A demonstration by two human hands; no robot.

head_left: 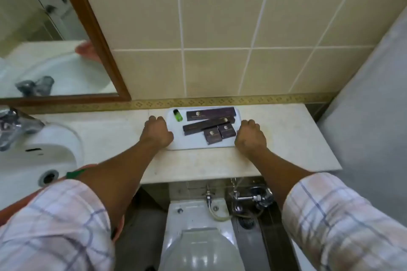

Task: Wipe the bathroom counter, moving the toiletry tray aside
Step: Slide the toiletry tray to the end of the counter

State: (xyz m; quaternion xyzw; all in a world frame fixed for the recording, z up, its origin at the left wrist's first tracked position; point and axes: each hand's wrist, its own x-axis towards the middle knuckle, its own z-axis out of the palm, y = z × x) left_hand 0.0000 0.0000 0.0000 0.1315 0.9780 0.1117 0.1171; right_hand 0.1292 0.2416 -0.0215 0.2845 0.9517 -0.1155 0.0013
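A white toiletry tray [191, 145] lies on the beige marble counter [293, 138], close to the tiled back wall. On it are several dark purple boxes [210, 114] and a small green bottle [177, 115]. My left hand [156, 132] grips the tray's left edge, fingers curled over it. At the right edge, my right hand [250, 138] holds the tray the same way. The tray sits flat on the counter. No cloth is in sight.
A white sink [35, 156] with a chrome tap [13, 127] adjoins the counter on the left. A wood-framed mirror [92, 35] hangs above it. A toilet [198, 237] and chrome valves [251, 199] sit under the counter's front edge. Bare counter stretches right of the tray.
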